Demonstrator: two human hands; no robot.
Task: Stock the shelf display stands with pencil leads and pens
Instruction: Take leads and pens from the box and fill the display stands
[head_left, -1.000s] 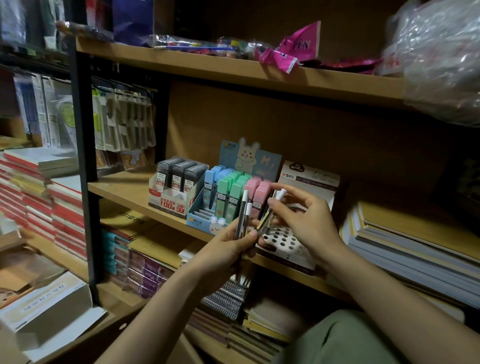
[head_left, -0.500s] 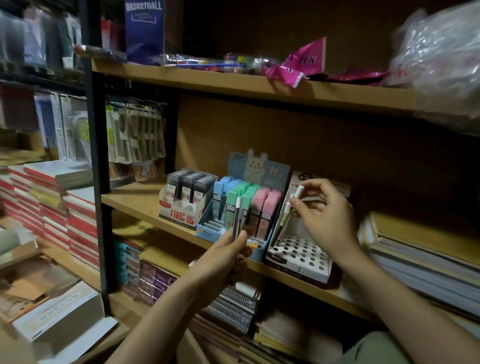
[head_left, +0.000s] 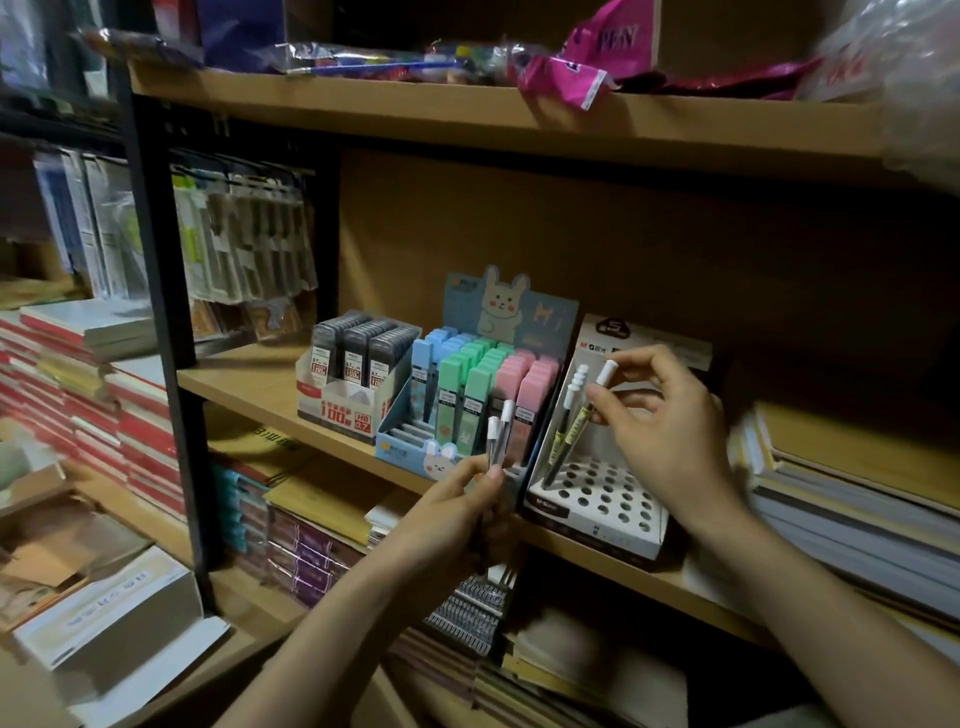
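Note:
On the middle shelf stands a white pen stand (head_left: 602, 499) with a grid of round holes. A few white-capped pens (head_left: 563, 421) lean in its back-left holes. My right hand (head_left: 660, 415) pinches another white-capped pen (head_left: 592, 400) over the stand, beside those pens. My left hand (head_left: 457, 514) grips a small bundle of white-capped pens (head_left: 497, 434) in front of the pastel lead-case display (head_left: 467, 400). A box of dark lead cases (head_left: 358, 364) sits to the left of that.
Stacked notebooks (head_left: 852, 499) lie right of the pen stand. The shelf above (head_left: 467, 111) carries pink packets and plastic bags. Spiral notebooks and paper pads fill the lower shelf (head_left: 322, 514). Red-edged book stacks (head_left: 88, 395) and hanging packets are to the left.
My right hand carried its pen from near the left hand's bundle over to the pen stand. The left hand stayed low in front of the pastel display with its pens.

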